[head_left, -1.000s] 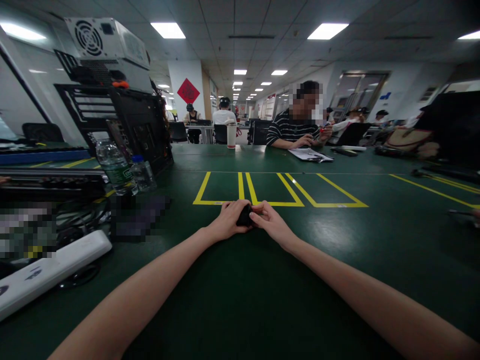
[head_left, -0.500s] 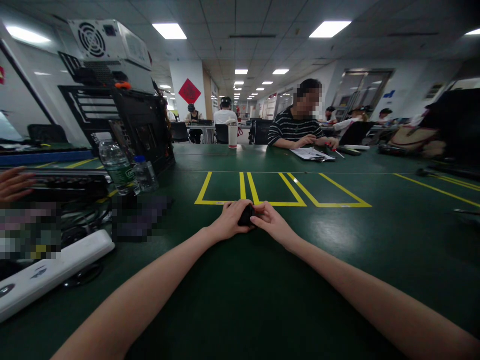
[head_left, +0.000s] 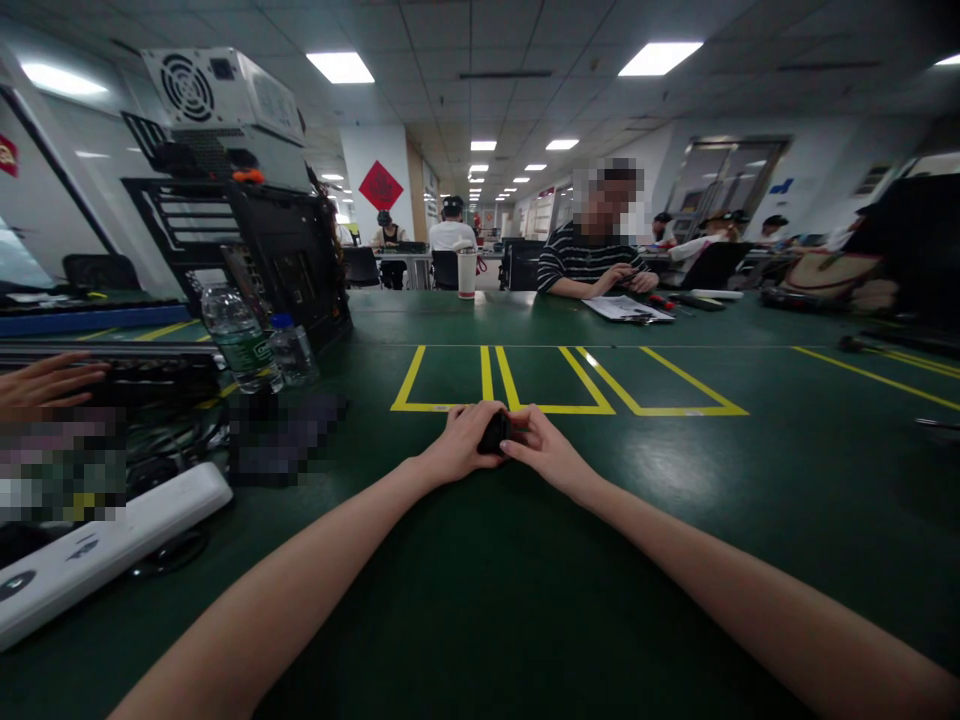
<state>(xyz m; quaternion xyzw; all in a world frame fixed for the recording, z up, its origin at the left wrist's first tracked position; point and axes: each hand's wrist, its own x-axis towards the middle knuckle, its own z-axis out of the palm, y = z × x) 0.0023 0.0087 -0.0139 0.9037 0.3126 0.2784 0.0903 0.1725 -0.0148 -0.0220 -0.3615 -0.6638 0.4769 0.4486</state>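
Head view, both hands in on one item. My left hand [head_left: 466, 438] is curled around a small black object [head_left: 493, 434], grip closed on it between thumb and fingers. My right hand [head_left: 546, 452] has its grip pinching the object's right edge, thumb and fingertips. Object sits mid-view at the green counter [head_left: 480, 590], just on my side of the yellow tape outlines [head_left: 562, 408], near where the left and middle ones meet. Fingers hide most of it; can't tell what it is or whether it's resting or slightly lifted.

Left side: white power strip [head_left: 112, 555] lying at an angle, black cable [head_left: 176, 552] beside it. Beyond that, a large clear bottle [head_left: 236, 340] and a smaller blue-capped bottle [head_left: 294, 352], both next to an open black computer case [head_left: 289, 255]. Another person's hand [head_left: 56, 385] reaches in from the left edge.

Far side: tall cup [head_left: 466, 275] upright; person in striped shirt [head_left: 589, 265] behind a clipboard [head_left: 622, 308] with paper on it.
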